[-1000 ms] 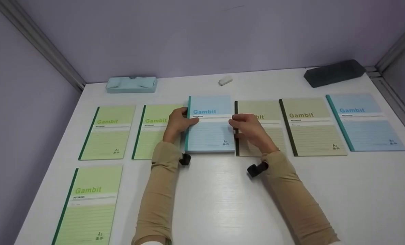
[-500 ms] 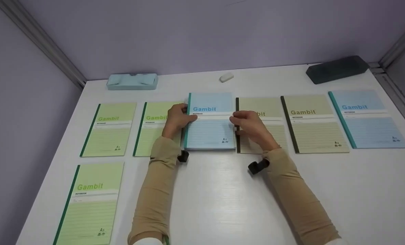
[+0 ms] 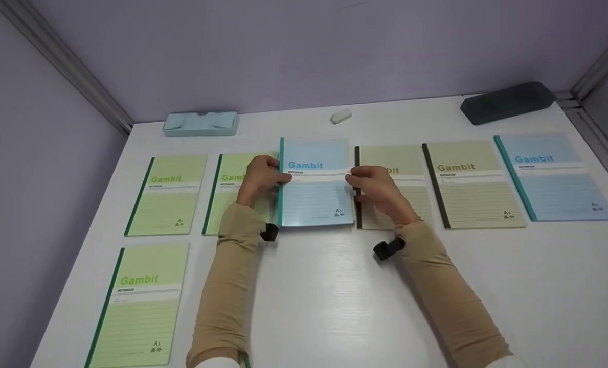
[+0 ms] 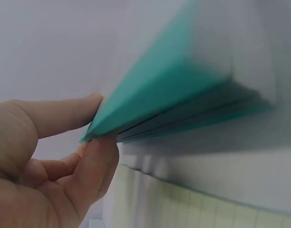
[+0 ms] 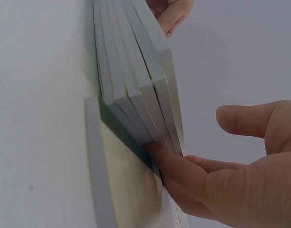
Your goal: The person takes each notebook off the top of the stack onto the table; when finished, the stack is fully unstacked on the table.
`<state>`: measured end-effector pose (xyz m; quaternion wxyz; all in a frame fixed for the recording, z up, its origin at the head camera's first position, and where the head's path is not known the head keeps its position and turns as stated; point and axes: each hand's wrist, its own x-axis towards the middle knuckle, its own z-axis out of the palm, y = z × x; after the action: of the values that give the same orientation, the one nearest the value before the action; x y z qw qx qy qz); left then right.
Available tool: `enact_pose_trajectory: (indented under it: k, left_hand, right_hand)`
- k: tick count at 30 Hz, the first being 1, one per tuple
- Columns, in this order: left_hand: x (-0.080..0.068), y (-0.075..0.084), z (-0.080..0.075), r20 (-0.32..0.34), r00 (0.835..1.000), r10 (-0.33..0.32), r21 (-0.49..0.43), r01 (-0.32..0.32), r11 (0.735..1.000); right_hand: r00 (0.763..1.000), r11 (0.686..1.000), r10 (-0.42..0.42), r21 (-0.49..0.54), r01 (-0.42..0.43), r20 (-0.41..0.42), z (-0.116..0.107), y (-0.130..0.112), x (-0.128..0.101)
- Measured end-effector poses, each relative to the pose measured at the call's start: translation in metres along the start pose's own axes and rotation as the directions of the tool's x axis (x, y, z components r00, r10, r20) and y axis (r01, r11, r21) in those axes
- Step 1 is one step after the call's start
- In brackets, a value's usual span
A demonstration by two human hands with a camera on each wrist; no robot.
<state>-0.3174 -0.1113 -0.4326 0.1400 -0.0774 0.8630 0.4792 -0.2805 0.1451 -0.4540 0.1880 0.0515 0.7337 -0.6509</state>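
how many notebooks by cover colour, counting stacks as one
green notebooks: 3
blue notebooks: 2, one a stack held by the left hand and right hand
tan notebooks: 2
total: 7

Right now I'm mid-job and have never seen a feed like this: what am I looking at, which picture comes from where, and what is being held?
No machine here: a person works with two bare hands. The wide picture comes from a camera on the head; the two close-ups come from cameras on each wrist. On the white table lie green, tan and blue Gambit notebooks, a pale blue case, a dark case and a small eraser. The left hand pinches the teal spine of a stack of blue notebooks; the right hand has its fingers under the opposite edge.
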Motion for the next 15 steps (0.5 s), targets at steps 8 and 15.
enact_pose_trajectory:
  k: [8, 15]
  left_hand:
    - [-0.008, -0.006, -0.015, 0.072, 0.996, 0.055, -0.098, -0.047, 0.994]
    - [-0.018, -0.003, -0.018, 0.096, 0.989, 0.114, -0.080, -0.107, 0.991]
  right_hand:
    - [0.999, 0.998, -0.043, 0.035, 0.042, 0.030, -0.002, 0.001, -0.002]
    - [0.998, 0.998, -0.053, 0.041, 0.052, 0.035, -0.002, 0.002, -0.002]
